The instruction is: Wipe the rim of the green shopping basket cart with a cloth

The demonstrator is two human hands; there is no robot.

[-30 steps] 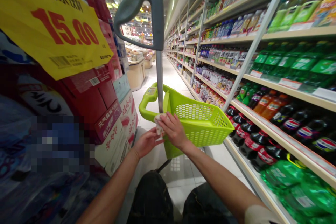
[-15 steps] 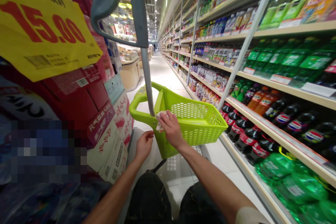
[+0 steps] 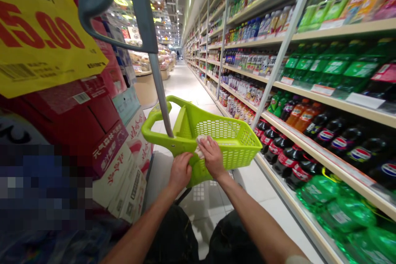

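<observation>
A lime-green rolling shopping basket [image 3: 177,143] with perforated sides stands tilted in front of my knees. Its metal pole [image 3: 160,95] rises to a grey loop handle [image 3: 148,12] at upper left. My right hand [image 3: 213,159] presses a crumpled whitish cloth [image 3: 199,143] against the near side of the basket, fingers closed over it. Just left of it, my left hand [image 3: 181,170] has its curled fingers on the basket's near wall below the foot of the pole. Part of the cloth is hidden under the right hand.
Shelves of drink bottles [image 3: 337,66] line the right side, with large green bottles [image 3: 346,210] at the bottom. Stacked drink cartons [image 3: 120,173] and a yellow price sign [image 3: 46,33] crowd the left. A tiled aisle [image 3: 175,76] runs ahead.
My left hand has come up from beside the basket onto its near wall. The right hand has slid the cloth rightward along the side. The view has shifted slightly.
</observation>
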